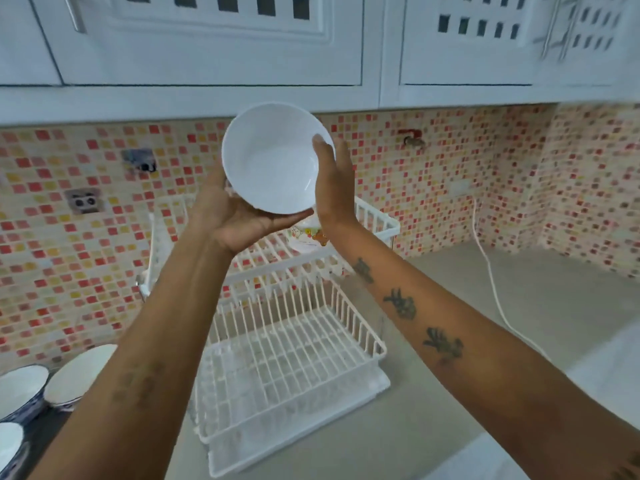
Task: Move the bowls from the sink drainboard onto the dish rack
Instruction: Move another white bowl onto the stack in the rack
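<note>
I hold a plain white bowl [273, 161] up high, tilted with its inside facing me, above the top tier of the white two-tier wire dish rack [287, 344]. My left hand [235, 216] cups it from below and my right hand [332, 178] presses on its right rim. A small patterned bowl [306, 237] sits on the upper tier, partly hidden behind my hands. Three more bowls wait at the lower left: one white [78, 375], one with a blue pattern [20, 393], one cut off by the frame edge [8, 445].
White wall cabinets [207, 46] hang close above the raised bowl. A red and yellow mosaic backsplash [485, 174] runs behind the rack. A white cable [491, 282] trails over the grey countertop [519, 323] to the right of the rack.
</note>
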The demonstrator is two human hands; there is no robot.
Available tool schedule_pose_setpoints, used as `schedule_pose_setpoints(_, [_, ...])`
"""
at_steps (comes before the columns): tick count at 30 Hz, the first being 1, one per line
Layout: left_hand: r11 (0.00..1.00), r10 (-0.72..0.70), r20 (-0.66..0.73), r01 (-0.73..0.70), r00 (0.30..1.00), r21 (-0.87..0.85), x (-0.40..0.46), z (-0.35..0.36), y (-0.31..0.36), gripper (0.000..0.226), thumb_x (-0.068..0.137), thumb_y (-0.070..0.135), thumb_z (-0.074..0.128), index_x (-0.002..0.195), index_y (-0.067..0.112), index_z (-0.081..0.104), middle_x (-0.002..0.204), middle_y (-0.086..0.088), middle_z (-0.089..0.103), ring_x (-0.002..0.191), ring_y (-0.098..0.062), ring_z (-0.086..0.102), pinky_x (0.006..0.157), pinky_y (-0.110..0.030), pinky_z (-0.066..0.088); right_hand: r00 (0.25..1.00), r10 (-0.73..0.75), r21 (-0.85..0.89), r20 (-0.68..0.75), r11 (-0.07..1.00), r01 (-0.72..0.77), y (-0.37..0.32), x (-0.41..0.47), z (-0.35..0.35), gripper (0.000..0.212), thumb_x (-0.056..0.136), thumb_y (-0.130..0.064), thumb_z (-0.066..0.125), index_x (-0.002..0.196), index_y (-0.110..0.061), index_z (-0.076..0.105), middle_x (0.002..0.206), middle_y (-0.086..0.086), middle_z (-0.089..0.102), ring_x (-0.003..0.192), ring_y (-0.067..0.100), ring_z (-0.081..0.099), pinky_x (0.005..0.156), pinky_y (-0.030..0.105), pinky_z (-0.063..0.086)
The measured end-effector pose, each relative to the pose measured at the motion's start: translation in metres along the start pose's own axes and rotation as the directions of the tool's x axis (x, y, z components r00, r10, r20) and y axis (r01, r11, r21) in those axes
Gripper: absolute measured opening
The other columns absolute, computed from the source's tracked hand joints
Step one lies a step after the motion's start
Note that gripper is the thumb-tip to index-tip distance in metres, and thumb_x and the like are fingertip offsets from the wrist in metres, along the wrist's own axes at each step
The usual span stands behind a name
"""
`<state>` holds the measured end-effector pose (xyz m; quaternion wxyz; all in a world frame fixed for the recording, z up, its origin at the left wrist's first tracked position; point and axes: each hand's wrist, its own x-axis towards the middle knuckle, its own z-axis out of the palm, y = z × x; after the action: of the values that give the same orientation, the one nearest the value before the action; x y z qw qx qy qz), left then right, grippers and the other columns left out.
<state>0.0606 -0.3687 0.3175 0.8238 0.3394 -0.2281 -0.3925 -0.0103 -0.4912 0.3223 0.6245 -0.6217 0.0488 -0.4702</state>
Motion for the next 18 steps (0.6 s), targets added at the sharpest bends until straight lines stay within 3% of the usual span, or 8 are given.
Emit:
schedule_pose_setpoints(2, [0.997,0.024,-0.050,-0.021,0.998,0.073,0.009,0.018,-0.005,0.052,0.094,0.053,0.047,0.131,0.018,0.054,0.133,-0.021,0.056,0.117,-0.049,0.057,0.085,-0.068,0.050,0.998,0.061,-0.048,0.017,0.997,-0.061,0.006,0.015,-0.016,0.047,0.094,-0.043,0.042,0.131,-0.016,0.050,0.125,0.004,0.057,0.110,0.021,0.056,0.086,0.036,0.049])
schedule_pose_setpoints(5, [0.970,0.126,-0.165,-0.086,0.978,0.228,0.033,0.020,-0.008,0.033,0.093,0.047,0.051,0.114,0.021,0.058,0.121,-0.015,0.055,0.111,-0.042,0.058,0.079,-0.061,0.056,0.982,0.185,-0.088,0.028,0.979,-0.182,0.011,0.034,-0.036,0.056,0.095,-0.048,0.034,0.126,-0.008,0.057,0.127,0.014,0.061,0.113,0.027,0.057,0.081,0.036,0.046])
schedule_pose_setpoints(7, [0.941,0.175,-0.182,-0.110,0.968,0.321,0.045,0.025,-0.010,0.037,0.091,0.046,0.055,0.120,0.023,0.056,0.126,-0.014,0.052,0.113,-0.039,0.058,0.077,-0.056,0.058,0.970,0.242,-0.066,0.010,0.968,-0.241,0.013,0.044,-0.044,0.059,0.099,-0.047,0.029,0.119,-0.002,0.061,0.124,0.020,0.063,0.115,0.031,0.059,0.084,0.039,0.050])
schedule_pose_setpoints(9, [0.890,0.235,-0.173,-0.140,0.956,0.433,0.060,0.026,-0.015,0.043,0.092,0.045,0.056,0.129,0.023,0.050,0.129,-0.014,0.052,0.112,-0.035,0.059,0.074,-0.052,0.060,0.963,0.269,-0.067,-0.001,0.961,-0.269,0.018,0.052,-0.046,0.058,0.099,-0.051,0.027,0.114,-0.008,0.063,0.123,0.018,0.063,0.112,0.030,0.059,0.074,0.034,0.047])
schedule_pose_setpoints(11, [0.761,0.354,-0.151,-0.191,0.923,0.619,0.072,0.024,-0.020,0.044,0.091,0.041,0.061,0.127,0.019,0.045,0.130,-0.013,0.055,0.102,-0.028,0.063,0.075,-0.047,0.061,0.953,0.304,-0.074,-0.016,0.950,-0.304,0.024,0.059,-0.042,0.060,0.096,-0.057,0.029,0.117,-0.011,0.059,0.123,0.016,0.062,0.109,0.029,0.058,0.067,0.030,0.043])
schedule_pose_setpoints(15, [0.433,0.494,0.048,-0.293,0.868,0.852,0.089,0.010,-0.031,0.047,0.079,0.028,0.080,0.106,0.019,0.042,0.109,-0.009,0.062,0.082,-0.016,0.070,0.064,-0.024,0.057,0.955,0.285,-0.157,-0.077,0.943,-0.294,0.041,0.062,-0.039,0.062,0.092,-0.059,0.040,0.129,-0.010,0.051,0.117,0.008,0.061,0.102,0.025,0.059,0.087,0.038,0.048])
schedule_pose_setpoints(18, [0.263,0.488,0.106,-0.262,0.866,0.929,0.095,-0.002,-0.039,0.051,0.067,0.039,0.086,0.096,0.037,0.044,0.120,-0.012,0.056,0.094,-0.024,0.069,0.073,-0.036,0.063,0.962,0.265,-0.232,-0.072,0.933,-0.275,0.054,0.060,-0.040,0.055,0.090,-0.054,0.048,0.129,-0.016,0.047,0.113,0.001,0.056,0.099,0.020,0.057,0.076,0.031,0.047])
